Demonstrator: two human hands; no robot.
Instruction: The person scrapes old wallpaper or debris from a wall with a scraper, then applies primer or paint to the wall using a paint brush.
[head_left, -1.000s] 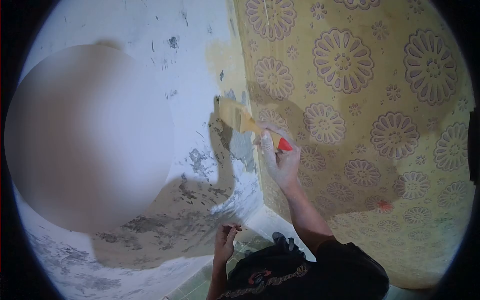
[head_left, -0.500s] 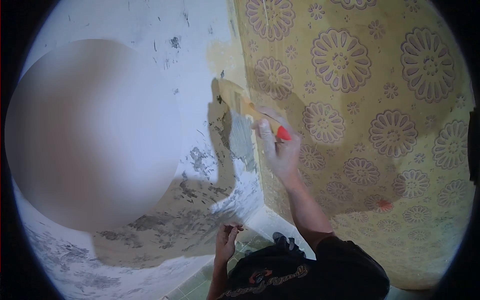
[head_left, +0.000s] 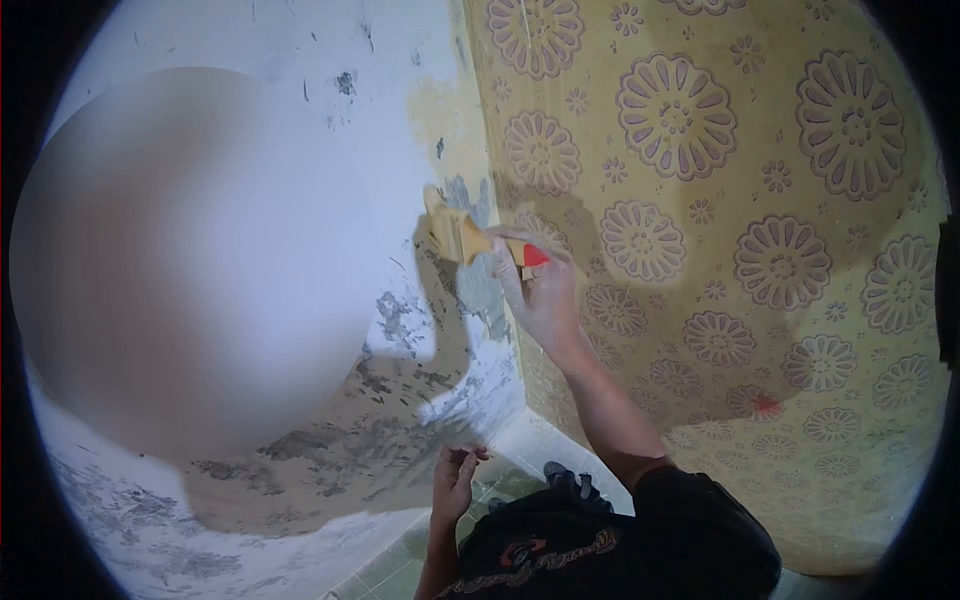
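My right hand is closed round the handle of a wide flat paintbrush with a red handle end. The bristles touch the white wall beside the corner, over a grey scraped patch. Low in front of my body, my left hand has its fingers curled together. Whether anything is between those fingers is too small to tell.
Yellow wallpaper with flower shapes covers the right wall, which meets the white one in a corner. Grey marks spot the lower white wall. Green tiles show on the floor. A blurred disc hides much of the left side.
My right hand has moved down and slightly left with the paintbrush, whose head now lies more sideways against the white wall. My left hand has stayed in place.
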